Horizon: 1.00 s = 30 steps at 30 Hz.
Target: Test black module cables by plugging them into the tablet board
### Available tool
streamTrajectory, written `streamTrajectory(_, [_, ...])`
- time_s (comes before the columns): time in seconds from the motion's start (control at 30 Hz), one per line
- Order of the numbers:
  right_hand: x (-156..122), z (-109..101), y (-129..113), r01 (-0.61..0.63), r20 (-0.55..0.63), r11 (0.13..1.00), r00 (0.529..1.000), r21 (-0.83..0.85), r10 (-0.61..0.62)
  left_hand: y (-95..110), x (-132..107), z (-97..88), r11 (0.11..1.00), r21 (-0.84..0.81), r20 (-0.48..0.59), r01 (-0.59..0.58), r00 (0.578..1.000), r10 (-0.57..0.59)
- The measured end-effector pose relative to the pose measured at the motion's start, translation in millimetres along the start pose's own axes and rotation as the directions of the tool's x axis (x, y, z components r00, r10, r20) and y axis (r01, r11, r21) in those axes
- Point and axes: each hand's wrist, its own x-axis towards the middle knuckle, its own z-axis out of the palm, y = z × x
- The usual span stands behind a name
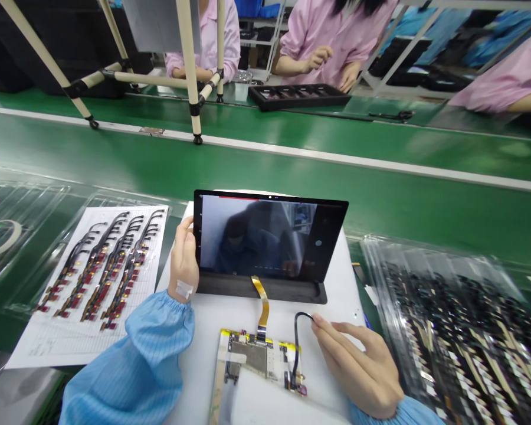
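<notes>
A tablet screen (259, 236) leans upright in a black slotted stand (265, 288), showing a dim live camera picture. My left hand (184, 262) grips its left edge, fingers partly hidden behind it. From the screen's lower edge a gold flat ribbon cable (262, 301) runs down to a bare circuit board (252, 354). White material covers the board's near part. A thin black cable (297, 336) arches up from the board's right side near a small red connector. My right hand (358, 360) pinches this cable's upper end between thumb and fingertips; the tip is hidden.
Rows of small cable modules (115, 260) lie on a paper sheet (39, 348) at left. Clear plastic trays (460, 330) full of dark parts stand at right. Beyond the green bench are a pipe frame (188, 71), a black tray (298, 96) and several people in pink.
</notes>
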Motion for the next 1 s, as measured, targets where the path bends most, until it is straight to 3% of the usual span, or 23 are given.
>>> streamTrajectory(1.0, [23, -6, -9, -0.042, -0.116, 0.999, 0.992, 0.024, 0.045, 4, 2, 0.6, 0.996, 0.065, -0.02, -0.065, 0.998, 0.066])
